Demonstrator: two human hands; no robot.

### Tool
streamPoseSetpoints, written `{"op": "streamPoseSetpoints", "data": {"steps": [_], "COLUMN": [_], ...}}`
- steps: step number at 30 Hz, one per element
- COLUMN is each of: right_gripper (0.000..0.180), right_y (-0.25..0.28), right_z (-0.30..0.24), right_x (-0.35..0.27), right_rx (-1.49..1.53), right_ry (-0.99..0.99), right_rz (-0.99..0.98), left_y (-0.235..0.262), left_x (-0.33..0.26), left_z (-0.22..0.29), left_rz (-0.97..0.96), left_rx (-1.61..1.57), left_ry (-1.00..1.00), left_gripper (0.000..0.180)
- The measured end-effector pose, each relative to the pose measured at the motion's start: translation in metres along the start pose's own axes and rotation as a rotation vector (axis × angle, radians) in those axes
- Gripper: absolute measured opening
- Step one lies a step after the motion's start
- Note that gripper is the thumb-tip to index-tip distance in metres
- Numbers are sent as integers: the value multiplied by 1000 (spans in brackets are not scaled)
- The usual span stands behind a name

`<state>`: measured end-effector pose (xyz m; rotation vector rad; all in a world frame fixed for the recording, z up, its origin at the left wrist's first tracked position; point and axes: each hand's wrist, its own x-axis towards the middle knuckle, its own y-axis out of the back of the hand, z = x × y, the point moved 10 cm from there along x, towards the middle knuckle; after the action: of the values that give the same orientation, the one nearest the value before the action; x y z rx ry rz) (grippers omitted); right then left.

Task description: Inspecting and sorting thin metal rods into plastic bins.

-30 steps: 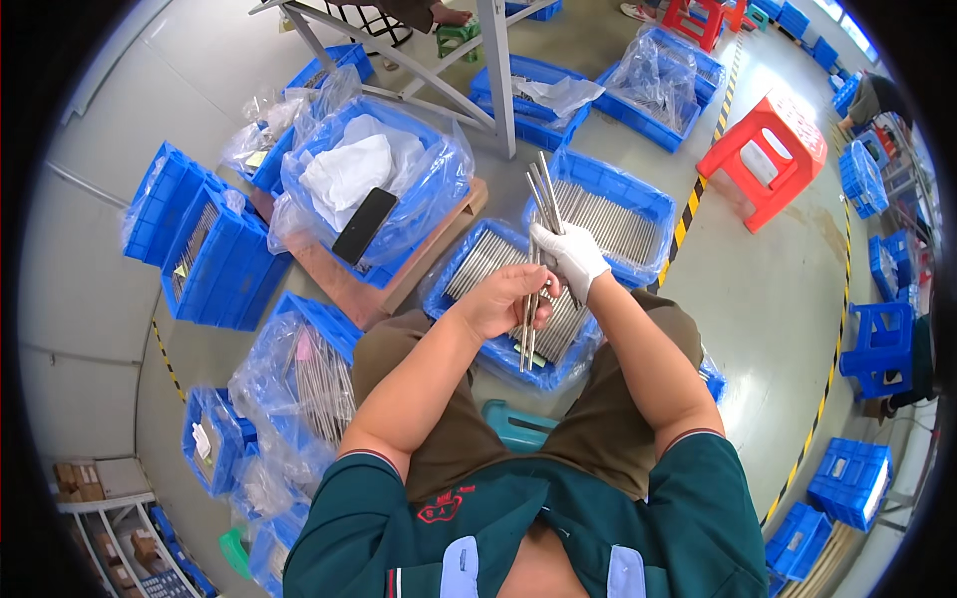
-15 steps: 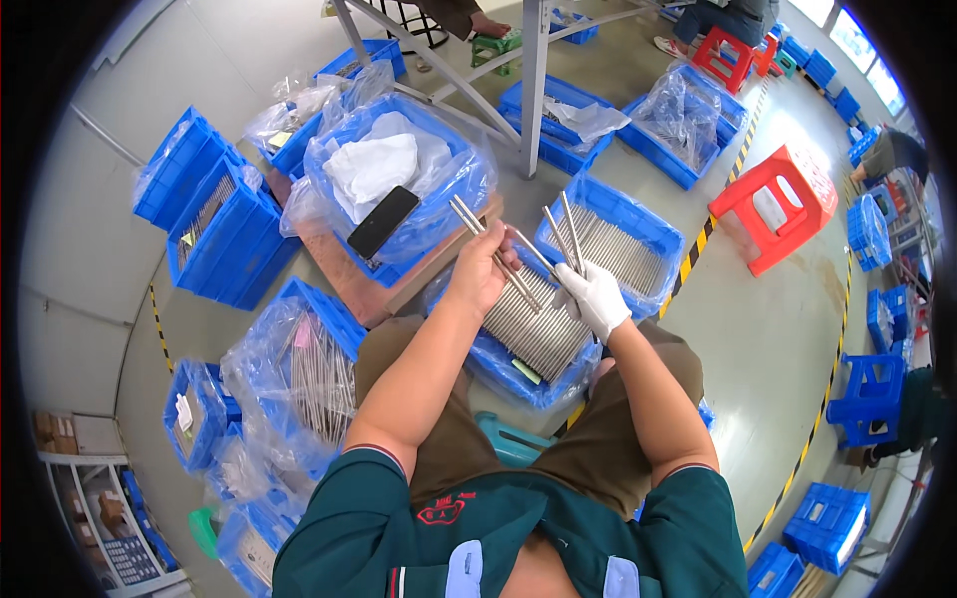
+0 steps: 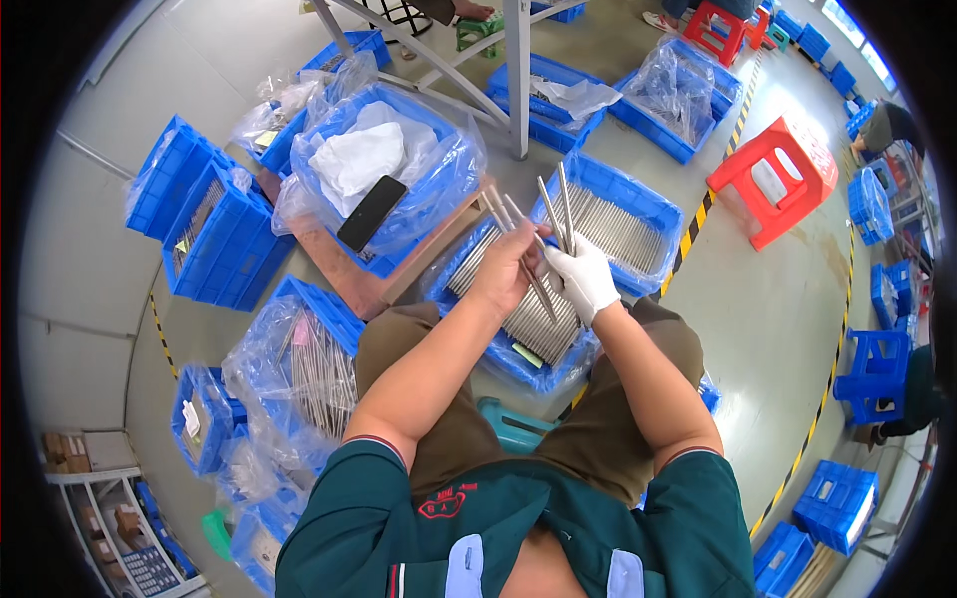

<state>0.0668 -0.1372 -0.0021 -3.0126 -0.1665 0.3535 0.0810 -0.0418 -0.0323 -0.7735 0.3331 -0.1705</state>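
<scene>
Bare, my left hand (image 3: 506, 267) is closed round a few thin metal rods (image 3: 539, 290) that slant across the palm. My right hand (image 3: 583, 276), in a white glove, grips more metal rods (image 3: 565, 211) pointing up and away. Both hands are close together, almost touching, above a blue crate lined with plastic (image 3: 543, 379) that holds a row of similar rods (image 3: 533, 329). Just beyond the right hand stands a second blue crate (image 3: 670, 214) with rods laid side by side. How many rods each hand holds is partly hidden by the fingers.
A black phone (image 3: 372, 213) lies on a bagged blue crate (image 3: 439, 120) at far left. Nearer left, another crate (image 3: 349, 319) holds loose rods. A red stool (image 3: 788, 174) stands to the right, past a striped floor line (image 3: 695, 234). A table leg (image 3: 518, 80) rises ahead.
My hands have come closer together. The rod that stretched between them no longer shows there, and the rods in my left hand stand steeper. The view has shifted slightly.
</scene>
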Motion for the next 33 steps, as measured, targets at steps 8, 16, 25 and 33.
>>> {"op": "streamPoseSetpoints", "data": {"steps": [8, 16, 25, 33], "right_gripper": [30, 32, 17, 22], "right_y": [-2, -7, 16, 24], "right_z": [3, 14, -9, 9], "right_x": [0, -7, 14, 22], "right_rx": [248, 424, 93, 232], "right_ry": [-116, -236, -120, -61], "right_rz": [-14, -13, 23, 69], "left_y": [-3, -9, 0, -17], "left_x": [-1, -15, -3, -26], "left_z": [-5, -6, 3, -47], "left_rz": [-10, 68, -20, -135], "left_rx": [208, 196, 193, 100], "left_ry": [-17, -106, 104, 424], "left_gripper": [20, 21, 23, 32]}}
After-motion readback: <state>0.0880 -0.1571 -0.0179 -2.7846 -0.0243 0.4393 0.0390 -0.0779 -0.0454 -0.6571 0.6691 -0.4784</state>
